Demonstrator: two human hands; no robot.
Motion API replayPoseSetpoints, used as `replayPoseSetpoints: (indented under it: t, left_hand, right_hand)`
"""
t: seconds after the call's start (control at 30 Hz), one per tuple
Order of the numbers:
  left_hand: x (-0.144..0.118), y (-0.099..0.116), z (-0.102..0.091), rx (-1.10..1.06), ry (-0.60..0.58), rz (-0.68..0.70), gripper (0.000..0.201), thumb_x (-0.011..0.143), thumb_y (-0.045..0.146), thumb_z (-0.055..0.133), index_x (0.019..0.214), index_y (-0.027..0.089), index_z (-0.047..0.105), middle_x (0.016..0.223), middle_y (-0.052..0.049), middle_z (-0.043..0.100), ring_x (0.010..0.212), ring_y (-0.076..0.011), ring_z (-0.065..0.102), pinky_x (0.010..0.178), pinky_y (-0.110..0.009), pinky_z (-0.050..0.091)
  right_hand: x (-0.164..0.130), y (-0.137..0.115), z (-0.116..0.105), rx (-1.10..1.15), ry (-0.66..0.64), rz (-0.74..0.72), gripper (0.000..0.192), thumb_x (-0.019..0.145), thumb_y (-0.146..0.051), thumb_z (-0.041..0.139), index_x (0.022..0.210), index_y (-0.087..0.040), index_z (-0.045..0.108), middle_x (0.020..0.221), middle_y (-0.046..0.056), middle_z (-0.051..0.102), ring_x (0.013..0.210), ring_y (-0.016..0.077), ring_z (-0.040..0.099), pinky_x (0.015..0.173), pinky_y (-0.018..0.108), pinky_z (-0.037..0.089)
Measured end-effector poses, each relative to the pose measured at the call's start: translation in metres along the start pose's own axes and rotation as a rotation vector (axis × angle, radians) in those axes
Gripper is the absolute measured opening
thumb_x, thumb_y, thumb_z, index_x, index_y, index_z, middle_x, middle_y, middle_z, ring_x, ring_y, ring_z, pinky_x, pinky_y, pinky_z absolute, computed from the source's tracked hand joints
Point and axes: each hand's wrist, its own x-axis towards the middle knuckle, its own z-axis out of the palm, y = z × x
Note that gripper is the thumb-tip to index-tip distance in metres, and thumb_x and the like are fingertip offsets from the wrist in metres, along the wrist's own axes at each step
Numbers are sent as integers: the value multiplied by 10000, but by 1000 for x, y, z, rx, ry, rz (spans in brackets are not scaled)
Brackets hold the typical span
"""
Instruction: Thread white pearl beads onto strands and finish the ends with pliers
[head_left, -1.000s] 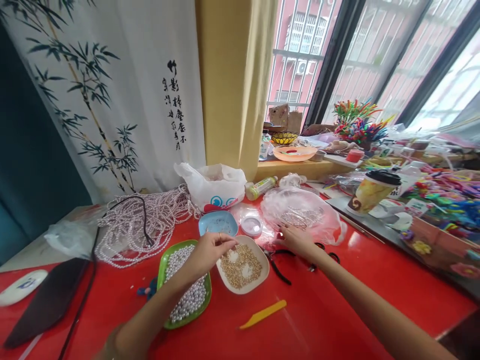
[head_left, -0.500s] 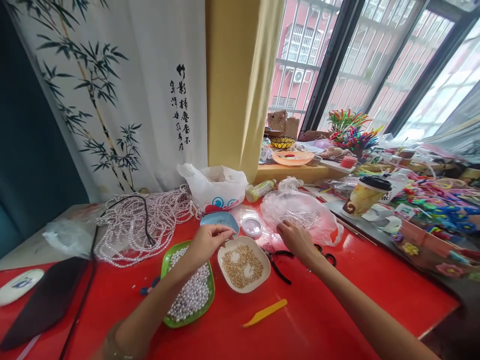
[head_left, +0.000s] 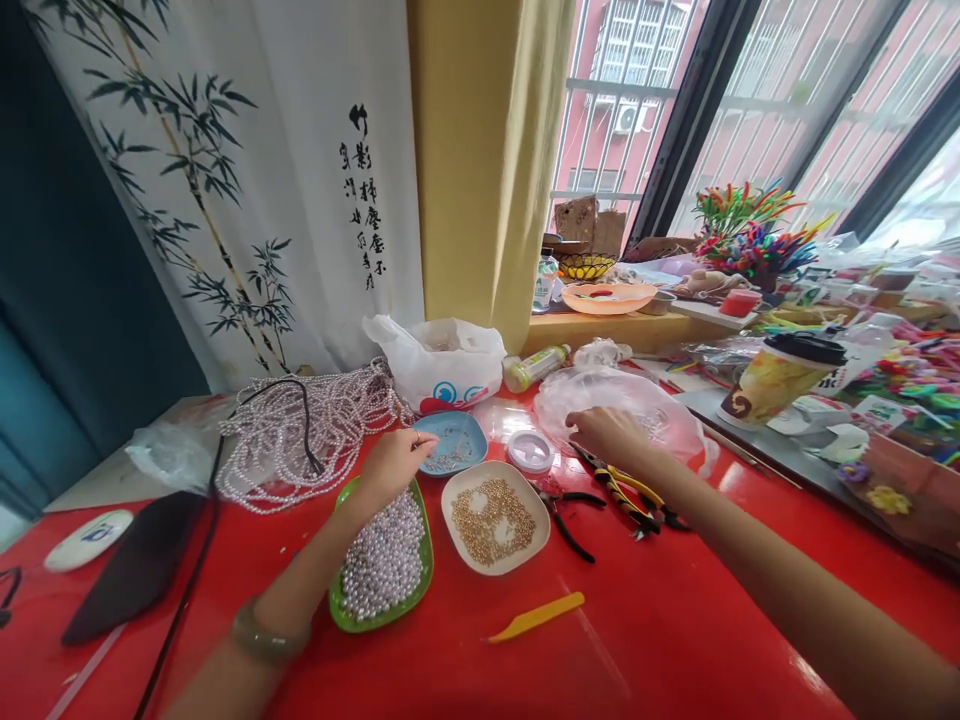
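Meanwhile — left hand (head_left: 391, 462) over blue dish (head_left: 453, 442)

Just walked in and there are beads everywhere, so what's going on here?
A person sits at a red table doing beadwork. The left hand hovers, fingers pinched, between the green dish of pearls and the blue dish. The right hand rests on a clear plastic bag. A white dish of gold beads and pliers lie between them.
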Motion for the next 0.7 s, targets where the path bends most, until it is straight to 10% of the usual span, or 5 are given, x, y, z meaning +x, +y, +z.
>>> replayPoseSetpoints:
  t: [0.43,0.7]
  left_hand:
    - [67,-15,20,-167,2,31,184,668,201,555,769,114,680,719,-87,683,645,-180,613,594,-263,462]
    - [114,42,-29,-613,390,225,216,628,265,629,778,117,679,698,-50,661,594,-107,573,599,-217,470]
  right_hand:
    - [-20,37,9,-62,-59,-78,251,744,-202,470,914,-190,654,839,119,664,779,275,611,578,297,362]
    - [-29,34,2,48,-12,-41,232,787,-231,433,852,-199,653,818,102,667,772,252,616,566,280,347]
